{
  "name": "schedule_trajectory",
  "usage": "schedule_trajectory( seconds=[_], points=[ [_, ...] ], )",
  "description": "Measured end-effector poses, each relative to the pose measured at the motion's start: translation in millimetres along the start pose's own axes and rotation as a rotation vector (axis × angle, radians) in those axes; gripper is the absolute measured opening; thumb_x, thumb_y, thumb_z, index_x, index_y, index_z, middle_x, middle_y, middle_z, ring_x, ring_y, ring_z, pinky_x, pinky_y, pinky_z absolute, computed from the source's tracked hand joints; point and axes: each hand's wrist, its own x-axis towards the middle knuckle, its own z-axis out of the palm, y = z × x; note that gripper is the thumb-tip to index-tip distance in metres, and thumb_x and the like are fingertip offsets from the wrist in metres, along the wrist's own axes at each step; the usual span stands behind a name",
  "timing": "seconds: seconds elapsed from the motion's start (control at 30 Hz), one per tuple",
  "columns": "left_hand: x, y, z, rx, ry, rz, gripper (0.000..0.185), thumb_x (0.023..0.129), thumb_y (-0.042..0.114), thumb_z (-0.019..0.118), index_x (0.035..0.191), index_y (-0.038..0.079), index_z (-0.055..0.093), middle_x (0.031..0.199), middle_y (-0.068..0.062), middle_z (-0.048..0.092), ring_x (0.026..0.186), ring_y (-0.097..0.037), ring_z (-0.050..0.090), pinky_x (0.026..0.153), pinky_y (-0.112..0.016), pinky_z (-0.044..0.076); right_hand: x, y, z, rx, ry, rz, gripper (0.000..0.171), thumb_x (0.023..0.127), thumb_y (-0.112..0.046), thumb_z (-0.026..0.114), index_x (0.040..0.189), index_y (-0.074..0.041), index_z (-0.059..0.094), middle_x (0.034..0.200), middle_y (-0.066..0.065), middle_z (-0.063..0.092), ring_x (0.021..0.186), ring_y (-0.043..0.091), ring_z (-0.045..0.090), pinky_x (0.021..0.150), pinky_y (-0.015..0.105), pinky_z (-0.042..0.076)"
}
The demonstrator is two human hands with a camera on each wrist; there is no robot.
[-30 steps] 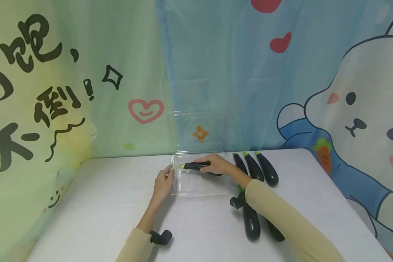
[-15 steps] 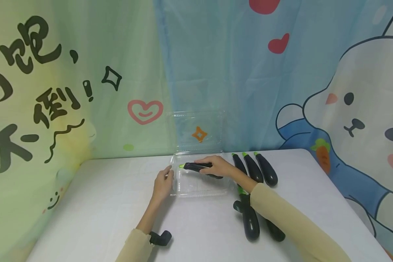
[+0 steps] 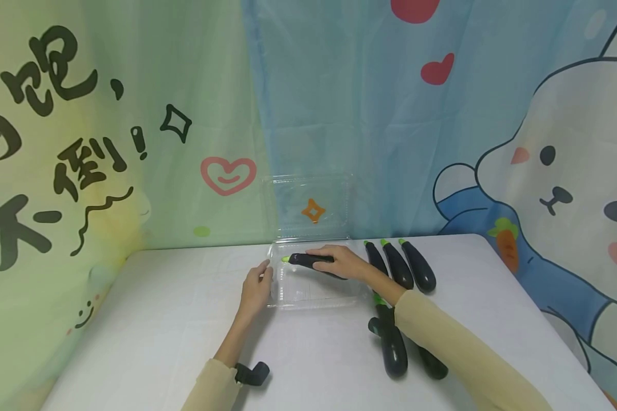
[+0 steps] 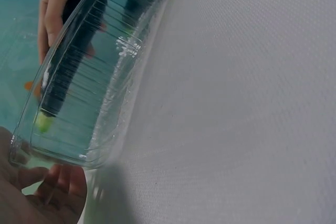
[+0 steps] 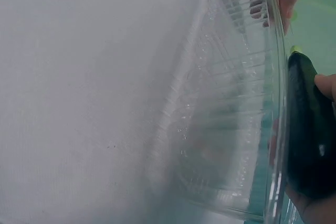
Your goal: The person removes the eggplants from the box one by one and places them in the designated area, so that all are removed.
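My right hand [image 3: 341, 262] grips a dark purple eggplant [image 3: 305, 260] with a green stem end, lying crosswise over the back part of a clear plastic clamshell box [image 3: 313, 294]. Its stem points left, toward the box's left wall. The box's lid [image 3: 290, 214] stands up open behind it against the curtain. At the left side my left hand [image 3: 257, 291] holds the box's rim; in the left wrist view its fingers [image 4: 63, 184] curl by the box's corner. In the right wrist view the held eggplant [image 5: 310, 135] shows just beyond the rim, thumb along its side.
Right of the box, three eggplants [image 3: 420, 267] lie side by side near the table's back edge. Nearer the front are another eggplant [image 3: 393, 351] and one partly under the right sleeve [image 3: 433, 362]. A printed curtain [image 3: 313, 114] hangs behind the white table [image 3: 149, 319].
My right forearm has shifted slightly to the right, while the hand and its eggplant stay nearly in place over the box. The left hand keeps its place at the rim.
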Motion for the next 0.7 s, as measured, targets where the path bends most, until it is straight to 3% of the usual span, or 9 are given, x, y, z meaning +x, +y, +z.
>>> schedule_trajectory(
  seconds=[0.3, 0.7],
  points=[
    [1.7, -1.8, 1.5, 0.004, 0.006, -0.001, 0.049, 0.102, 0.031, 0.040, 0.141, 0.003, 0.048, 0.117, -0.018, 0.059, 0.110, -0.031, 0.063, 0.088, -0.041, 0.057, -8.2, -7.0, 4.7, -0.026, 0.092, -0.026, 0.041, 0.095, -0.027, 0.061, 0.133, -0.013, 0.060, 0.123, 0.014, 0.066, 0.108, 0.026, 0.063, 0.084, 0.034, 0.051],
    [1.0, -0.1, 0.1, 0.007, -0.005, -0.001, 0.049, 0.101, 0.031, 0.039, 0.141, 0.004, 0.048, 0.117, -0.018, 0.059, 0.110, -0.031, 0.063, 0.087, -0.041, 0.056, -33.6, -17.3, 3.8, 0.090, 0.155, 0.072, 0.043, 0.091, -0.027, 0.066, 0.133, -0.018, 0.061, 0.126, 0.011, 0.065, 0.103, 0.024, 0.061, 0.079, 0.031, 0.050]
  ],
)
